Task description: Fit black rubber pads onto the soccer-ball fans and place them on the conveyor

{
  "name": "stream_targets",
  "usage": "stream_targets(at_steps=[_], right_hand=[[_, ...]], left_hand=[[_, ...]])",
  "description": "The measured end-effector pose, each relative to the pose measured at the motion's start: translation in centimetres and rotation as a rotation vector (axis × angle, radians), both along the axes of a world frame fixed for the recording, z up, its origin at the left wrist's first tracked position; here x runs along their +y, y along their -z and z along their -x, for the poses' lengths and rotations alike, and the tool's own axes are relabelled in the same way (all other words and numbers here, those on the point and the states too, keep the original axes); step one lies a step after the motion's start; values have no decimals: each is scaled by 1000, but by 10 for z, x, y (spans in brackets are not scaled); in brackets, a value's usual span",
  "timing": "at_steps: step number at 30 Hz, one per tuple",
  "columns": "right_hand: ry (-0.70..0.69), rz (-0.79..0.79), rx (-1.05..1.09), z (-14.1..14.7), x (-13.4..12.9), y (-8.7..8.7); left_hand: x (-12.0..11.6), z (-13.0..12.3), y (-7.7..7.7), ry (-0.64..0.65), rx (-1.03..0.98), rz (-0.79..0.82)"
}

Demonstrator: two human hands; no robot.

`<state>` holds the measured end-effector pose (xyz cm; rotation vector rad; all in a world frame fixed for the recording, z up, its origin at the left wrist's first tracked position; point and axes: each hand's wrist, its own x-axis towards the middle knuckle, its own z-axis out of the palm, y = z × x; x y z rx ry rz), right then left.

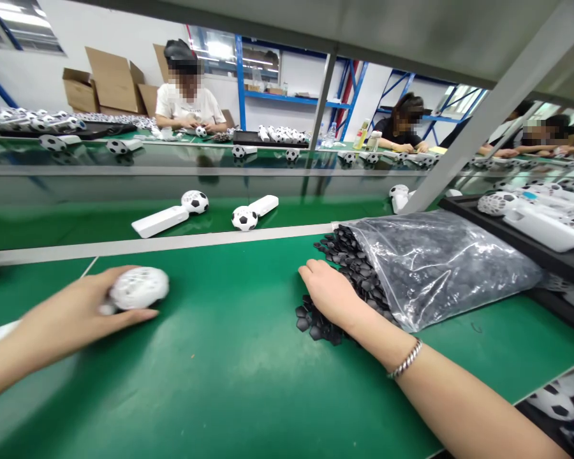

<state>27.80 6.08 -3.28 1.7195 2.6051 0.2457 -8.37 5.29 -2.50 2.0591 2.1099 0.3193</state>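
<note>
My left hand (83, 303) is closed round a white handheld fan (141, 288) with a ball-shaped, openwork head. No black patches show on this head. Part of its white handle (0, 333) sticks out behind my wrist. On the right, my right hand (332, 290) is at the pile of black pentagon pieces (363, 274), its fingers curled together. What those fingers pinch, if anything, is hidden. The pieces spill from the mouth of a clear plastic bag (449, 261) lying on the green table (220, 363).
Beyond the pale strip, football-patterned fans (245, 218) lie on a green belt (100, 217). To the right, a black tray (516, 239) holds white fans, near a slanting metal post (488, 115). Across the belt, several people work, one in a white shirt (191, 108).
</note>
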Motion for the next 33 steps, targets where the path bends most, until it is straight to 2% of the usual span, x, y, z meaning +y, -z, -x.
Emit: stream_targets(at_steps=[2,5,8,10,13,16,21,26,31,33], right_hand=[[-17,-7,82,-4,4,4],[-61,12,371,-13,5,6],[-227,-11,654,-15,-2,-1],[-382,-49,715,-11,-10,-7],[-563,-57,684,-2,-18,-10],[-624,-64,657,8,-23,-8],[-472,-77,612,22,-28,-1],[-327,-106,788,24,-29,4],[-240,122,869,27,-30,5],[-239,153,879,28,-29,4]], left_hand=[[0,-43,-6,158,-3,45],[2,-100,-10,360,-44,60],[5,-139,-8,450,-75,30],[5,-153,-6,473,-92,16],[4,-160,-5,475,-128,21],[2,-158,-6,509,-169,37],[2,-155,-3,546,-217,32],[5,-155,0,554,-244,3],[4,-158,-3,535,-279,-9],[4,-158,-3,523,-276,-9]])
